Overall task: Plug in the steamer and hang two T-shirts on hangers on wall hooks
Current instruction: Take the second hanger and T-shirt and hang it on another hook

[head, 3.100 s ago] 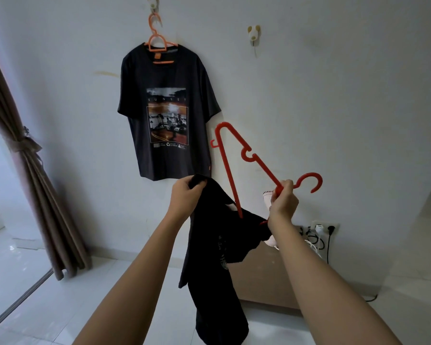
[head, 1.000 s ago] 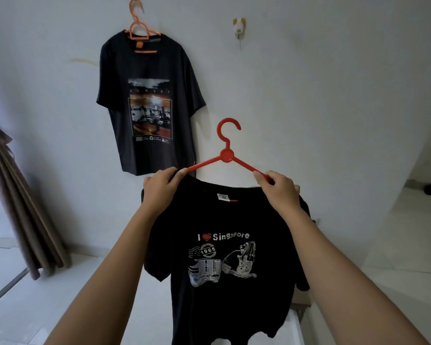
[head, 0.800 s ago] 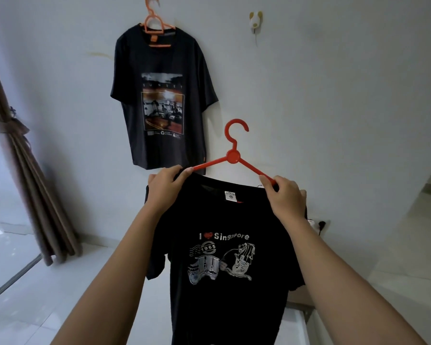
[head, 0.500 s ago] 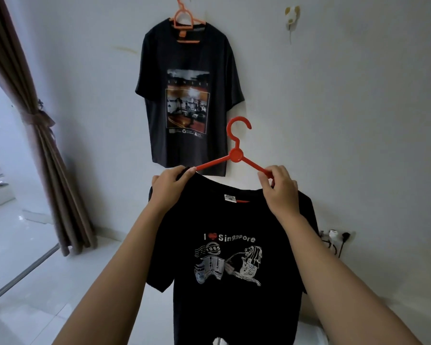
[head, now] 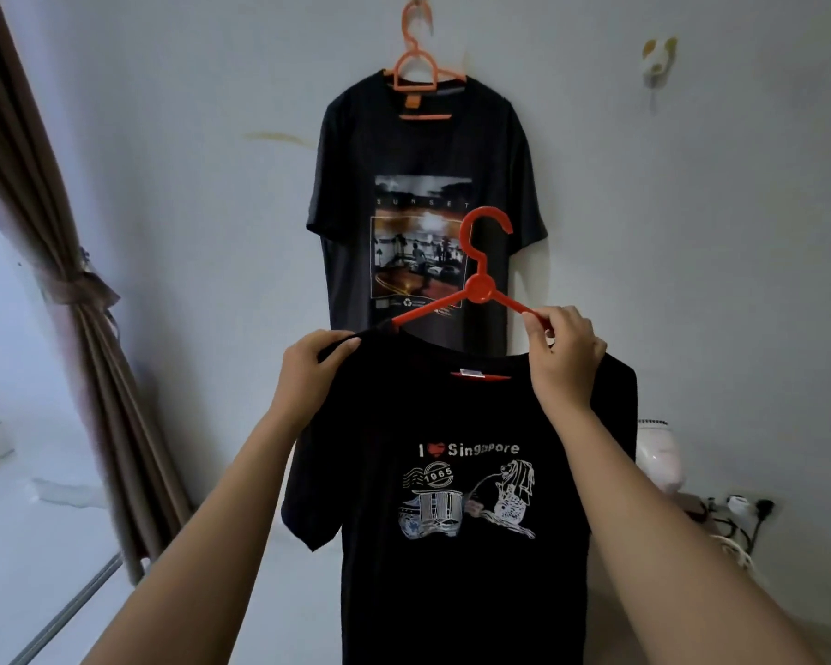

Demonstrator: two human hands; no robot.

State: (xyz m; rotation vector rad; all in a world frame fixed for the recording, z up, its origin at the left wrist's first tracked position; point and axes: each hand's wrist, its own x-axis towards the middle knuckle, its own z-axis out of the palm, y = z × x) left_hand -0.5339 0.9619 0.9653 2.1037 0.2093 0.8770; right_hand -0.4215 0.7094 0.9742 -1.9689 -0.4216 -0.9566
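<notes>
Singapore T-shirt: left hand pinches shoulder, right hand grips red hanger, likely seating shirt; hook free.

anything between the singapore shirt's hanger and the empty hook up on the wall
Nothing visible. The red hanger is held below and left of the empty wall hook, with only bare wall between. The already hung sunset shirt lies left of that path.

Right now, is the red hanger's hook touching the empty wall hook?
Apart. The head view shows the red hanger hook low, plainly separated by bare wall from the empty wall hook.
</notes>
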